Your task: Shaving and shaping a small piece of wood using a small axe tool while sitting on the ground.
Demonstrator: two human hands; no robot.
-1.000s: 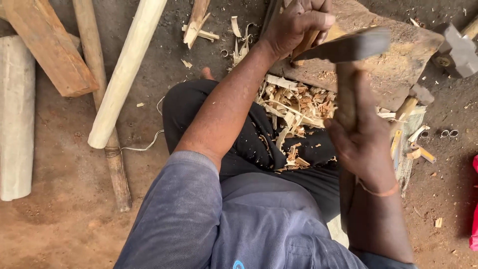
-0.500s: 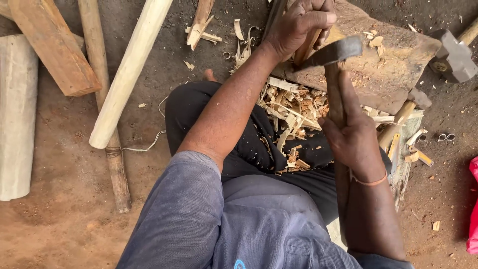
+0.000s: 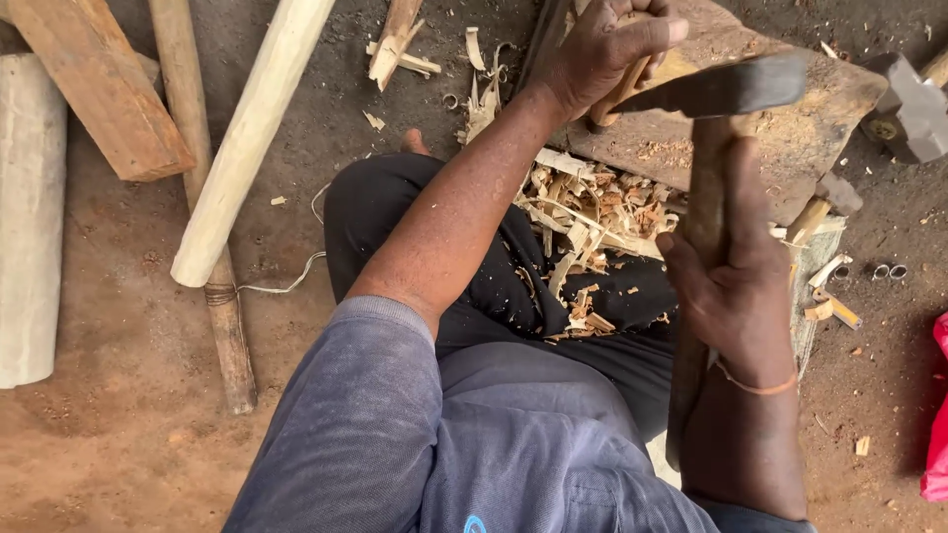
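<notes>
Our left hand (image 3: 612, 49) grips the wood piece (image 3: 632, 79) top centre; right hand (image 3: 736, 286) w/ adze (image 3: 726, 94) just below-right.

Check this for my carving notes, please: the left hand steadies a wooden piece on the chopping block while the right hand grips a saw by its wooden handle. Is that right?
Not quite. The right hand grips an adze-like chopping tool with a dark metal blade, not a saw; the head view shows it. The rest holds: the left hand steadies the wooden piece on the chopping block, and the handle is wooden.
</notes>
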